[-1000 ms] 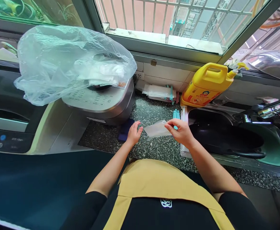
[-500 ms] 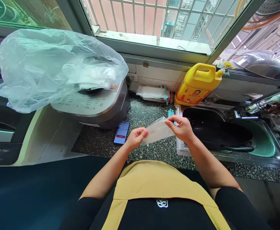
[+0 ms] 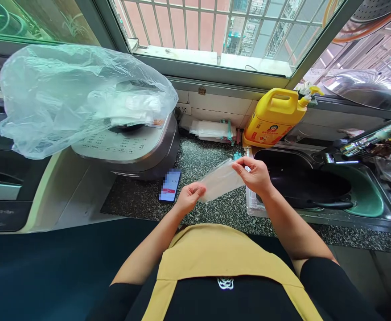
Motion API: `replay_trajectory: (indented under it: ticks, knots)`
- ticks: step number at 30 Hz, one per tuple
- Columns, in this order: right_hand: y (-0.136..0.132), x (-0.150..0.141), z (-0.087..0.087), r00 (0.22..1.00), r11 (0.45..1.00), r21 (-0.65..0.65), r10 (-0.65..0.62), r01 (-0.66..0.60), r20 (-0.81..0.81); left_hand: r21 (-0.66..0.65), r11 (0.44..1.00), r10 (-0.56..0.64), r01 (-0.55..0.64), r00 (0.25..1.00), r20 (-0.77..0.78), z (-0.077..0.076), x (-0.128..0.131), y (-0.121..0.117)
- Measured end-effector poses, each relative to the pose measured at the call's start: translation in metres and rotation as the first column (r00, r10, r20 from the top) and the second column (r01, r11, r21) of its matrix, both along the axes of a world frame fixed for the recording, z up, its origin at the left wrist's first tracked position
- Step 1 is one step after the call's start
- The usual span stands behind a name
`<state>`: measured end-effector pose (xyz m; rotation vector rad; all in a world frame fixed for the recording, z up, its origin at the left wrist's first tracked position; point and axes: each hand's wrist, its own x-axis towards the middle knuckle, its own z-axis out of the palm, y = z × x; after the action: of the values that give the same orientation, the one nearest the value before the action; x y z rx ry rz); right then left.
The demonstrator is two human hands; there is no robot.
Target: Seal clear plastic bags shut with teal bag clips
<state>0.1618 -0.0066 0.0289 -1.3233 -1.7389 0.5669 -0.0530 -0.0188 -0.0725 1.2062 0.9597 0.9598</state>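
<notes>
Nearest, at the lower middle of the frame, is the person's yellow apron. Just beyond it, a small translucent plastic bag is stretched slantwise above the counter, at the centre of the frame. For this holding, a light pinch close to the edges seems best, with only a soft, even pull, because such thin film may crease or slip.

The left hand is nearly closed, thumb against fingers, gripping the bag's lower left end. The right hand pinches its upper right end between thumb and fingertips, the other fingers loosely curled.

Left of centre, near the left hand, lies a phone. Farther, a rice cooker stands at left, and a yellow jug at upper right.
</notes>
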Motion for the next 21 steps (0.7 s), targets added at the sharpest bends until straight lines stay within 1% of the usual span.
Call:
replay_trajectory:
  ticks: [2,4,5,6,7,8,9,10,11,13,15,17,21]
  knots:
    - [-0.002,-0.001,0.002,1.0,1.0,0.009,0.02,-0.02,0.014,0.099,0.995,0.033,-0.032,0.999,-0.012,0.006,-0.007,0.007]
    - [-0.004,-0.004,0.005,0.997,0.997,0.0,0.071,-0.071,0.042,0.26,0.963,0.074,-0.064,0.997,-0.027,0.02,-0.012,0.017]
    - [-0.005,-0.006,0.006,0.993,0.995,-0.011,0.104,-0.104,0.06,0.347,0.937,0.072,-0.051,0.996,-0.049,0.029,-0.012,0.022]
    - [-0.005,-0.009,0.007,0.987,0.99,-0.022,0.138,-0.137,0.079,0.415,0.91,0.045,-0.011,0.996,-0.074,0.04,-0.01,0.026]
    - [-0.006,-0.011,0.008,0.981,0.986,-0.031,0.166,-0.164,0.096,0.451,0.891,-0.013,0.062,0.994,-0.111,0.05,-0.007,0.03]
    - [-0.006,-0.013,0.009,0.977,0.983,-0.034,0.185,-0.183,0.109,0.459,0.879,-0.074,0.128,0.988,-0.135,0.059,-0.002,0.033]
    - [-0.006,-0.014,0.009,0.973,0.98,-0.035,0.199,-0.197,0.116,0.435,0.879,-0.138,0.194,0.978,-0.157,0.067,0.003,0.034]
    - [-0.006,-0.015,0.01,0.97,0.977,-0.039,0.211,-0.208,0.118,0.385,0.889,-0.195,0.249,0.965,-0.173,0.072,0.009,0.034]
    - [-0.007,-0.015,0.011,0.968,0.975,-0.05,0.222,-0.217,0.115,0.327,0.905,-0.226,0.273,0.959,-0.173,0.076,0.014,0.034]
    - [-0.008,-0.014,0.011,0.968,0.97,-0.09,0.232,-0.224,0.093,0.229,0.939,-0.223,0.257,0.961,-0.164,0.077,0.022,0.03]
    - [-0.009,-0.013,0.012,0.973,0.969,-0.131,0.22,-0.209,0.074,0.198,0.957,-0.179,0.211,0.97,-0.167,0.076,0.025,0.027]
    - [-0.01,-0.014,0.011,0.979,0.972,-0.142,0.196,-0.185,0.063,0.218,0.95,-0.184,0.225,0.963,-0.195,0.074,0.026,0.025]
    - [-0.007,-0.02,0.011,0.98,0.971,-0.138,0.198,-0.193,0.021,0.252,0.903,-0.286,0.348,0.925,-0.252,0.074,0.026,0.023]
